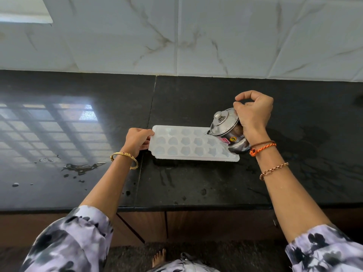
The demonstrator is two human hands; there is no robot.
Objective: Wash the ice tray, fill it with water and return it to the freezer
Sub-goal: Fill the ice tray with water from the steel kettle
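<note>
A white plastic ice tray [188, 143] with several shaped cells lies flat on the black stone counter [196, 183]. My left hand [137, 141] pinches the tray's left end tab. A small lidded steel jug [227, 130] is tilted leftward above the tray's right end, its spout over the back-row cells. My right hand [253, 114] grips the jug from behind by its handle side. Whether water is running from the spout is too fine to tell.
Water puddles and drops [82, 167] lie on the glossy counter at the left. A marbled tile wall [176, 36] rises behind the counter. Wooden cabinet doors [149, 226] sit below the counter's front edge, and a bare foot [159, 258] stands on the floor.
</note>
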